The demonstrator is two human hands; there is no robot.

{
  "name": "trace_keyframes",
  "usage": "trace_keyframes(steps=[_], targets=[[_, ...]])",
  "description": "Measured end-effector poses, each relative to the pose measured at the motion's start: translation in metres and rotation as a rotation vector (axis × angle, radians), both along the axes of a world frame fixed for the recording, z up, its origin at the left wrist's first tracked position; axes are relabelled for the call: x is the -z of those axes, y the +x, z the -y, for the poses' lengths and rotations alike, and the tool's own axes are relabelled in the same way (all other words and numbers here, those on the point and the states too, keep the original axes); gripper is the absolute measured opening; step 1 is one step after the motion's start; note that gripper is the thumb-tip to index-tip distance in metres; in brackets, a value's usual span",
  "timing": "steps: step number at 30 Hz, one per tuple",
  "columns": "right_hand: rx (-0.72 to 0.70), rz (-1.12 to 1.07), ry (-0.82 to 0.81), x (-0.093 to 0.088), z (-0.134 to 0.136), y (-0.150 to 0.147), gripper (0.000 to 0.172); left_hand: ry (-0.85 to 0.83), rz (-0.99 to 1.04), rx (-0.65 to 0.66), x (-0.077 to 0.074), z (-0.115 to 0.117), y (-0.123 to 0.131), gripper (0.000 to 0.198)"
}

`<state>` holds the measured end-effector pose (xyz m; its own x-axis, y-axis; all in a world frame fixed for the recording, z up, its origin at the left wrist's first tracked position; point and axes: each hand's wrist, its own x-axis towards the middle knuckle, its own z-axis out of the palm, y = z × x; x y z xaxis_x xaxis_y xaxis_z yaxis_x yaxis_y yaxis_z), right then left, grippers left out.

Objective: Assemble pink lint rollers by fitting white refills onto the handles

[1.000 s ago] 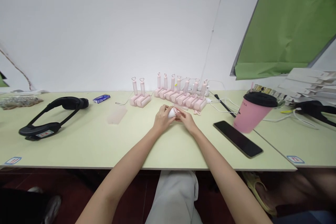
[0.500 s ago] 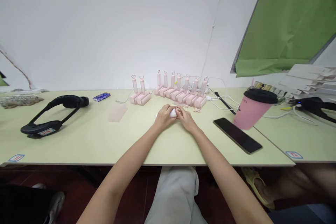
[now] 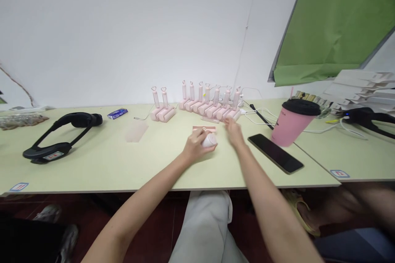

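White cylinder (image 3: 210, 140): 1, in curled left hand (image 3: 195, 144) | right hand (image 3: 233, 132): can't tell (blurred) | upright pink tubes (image 3: 200, 93): 9

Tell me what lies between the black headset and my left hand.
A thin pale pink sheet lies on the table between the black headset and your left hand; this shows in the head view.

Right hand (image 3: 233, 132): blurred; whether its fingers grip anything cannot be told. Left hand (image 3: 194, 144): hides the left part of a white cylinder (image 3: 210, 141) and, on the far side, some of a pink strip (image 3: 199, 128). Lettering on the pink cup (image 3: 288, 128): too small to read fully. Cut off at right: green blind (image 3: 333, 24), white boxes (image 3: 354, 90), a black headset (image 3: 367, 116).
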<state>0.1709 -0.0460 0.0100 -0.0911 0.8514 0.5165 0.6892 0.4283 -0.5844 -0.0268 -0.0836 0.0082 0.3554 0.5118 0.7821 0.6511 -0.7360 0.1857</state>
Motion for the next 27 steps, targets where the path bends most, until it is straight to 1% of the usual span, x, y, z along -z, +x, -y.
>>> trace_keyframes(steps=[1,2,4,5,7,8,9,11,13,15,17,18,20,22,23,25,27], targets=[[0.019,-0.018,-0.007,0.001,-0.002,0.007,0.041,-0.007,-0.002,-0.001,0.001,-0.001,-0.002,0.036],[0.022,-0.033,-0.019,0.002,-0.003,0.011,0.041,-0.021,-0.001,-0.038,0.002,-0.004,-0.004,0.036],[0.043,-0.119,0.007,0.001,-0.001,0.007,0.04,-0.069,-0.032,-0.132,0.003,-0.016,-0.007,0.04],[0.042,-0.129,0.048,0.0,0.002,0.001,0.04,-0.094,-0.081,-0.146,0.004,-0.022,-0.008,0.045],[0.029,-0.098,0.121,-0.003,0.008,-0.014,0.039,-0.141,-0.203,-0.093,0.005,-0.031,-0.006,0.061],[0.008,-0.084,0.12,-0.004,0.011,-0.021,0.039,-0.155,-0.243,-0.054,0.004,-0.032,-0.004,0.069],[-0.029,-0.064,0.097,-0.005,0.013,-0.026,0.04,-0.159,-0.26,-0.026,0.004,-0.031,-0.003,0.075],[-0.125,-0.013,-0.012,-0.003,0.016,-0.03,0.038,-0.138,-0.227,-0.022,0.0,-0.028,-0.003,0.081],[-0.195,0.042,-0.119,0.001,0.015,-0.029,0.036,-0.122,-0.152,-0.054,-0.004,-0.026,-0.009,0.08],[-0.226,0.057,-0.169,0.005,0.013,-0.027,0.035,-0.178,-0.1,-0.066,-0.006,-0.029,-0.023,0.082],[-0.249,0.025,-0.177,0.009,0.009,-0.026,0.041,-0.325,-0.092,-0.052,-0.006,-0.036,-0.04,0.086],[-0.258,0.003,-0.182,0.011,0.007,-0.026,0.043,-0.419,-0.095,-0.036,-0.005,-0.041,-0.049,0.083],[-0.25,-0.037,-0.189,0.013,0.004,-0.025,0.045,-0.592,-0.056,0.018,-0.002,-0.047,-0.061,0.07],[-0.235,-0.066,-0.189,0.014,0.001,-0.024,0.047,-0.688,0.034,0.07,0.001,-0.05,-0.065,0.063],[-0.228,-0.078,-0.188,0.014,0.0,-0.023,0.048,-0.705,0.081,0.078,0.002,-0.05,-0.064,0.063],[-0.206,-0.081,-0.184,0.014,-0.001,-0.022,0.048,-0.701,0.147,0.041,0.002,-0.048,-0.059,0.068],[-0.169,-0.065,-0.175,0.012,-0.001,-0.021,0.044,-0.676,0.179,-0.028,0.0,-0.045,-0.053,0.068]])
